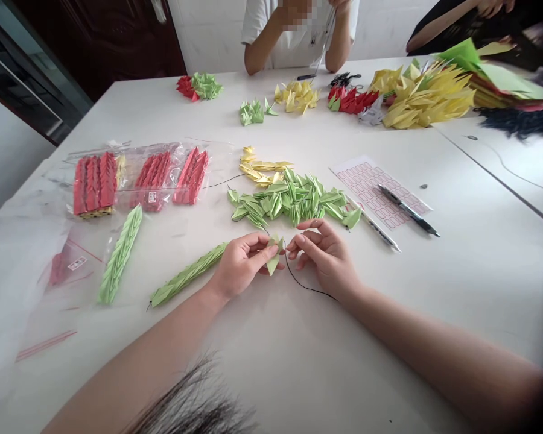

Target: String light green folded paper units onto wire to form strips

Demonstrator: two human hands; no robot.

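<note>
My left hand (243, 263) pinches a small folded green paper piece (274, 255) between thumb and fingers. Close to its right side, my right hand (323, 256) has its thumb and fingertips drawn together by a black thread (298, 283); whether it grips the thread is too small to tell. The thread curves down beneath the right wrist. Just beyond both hands lies a heap of green folded pieces (294, 199), with a yellow folded strand (262, 169) behind it. A long braided green strip (187, 275) extends left from behind my left hand.
Bagged red strips (95, 184) and another green strip (120, 256) lie on the left. A sticker sheet (366, 181), a black pen (407, 210) and a white pen (375, 226) are at right. Paper piles (425, 93) line the far side, where a person (298, 42) sits.
</note>
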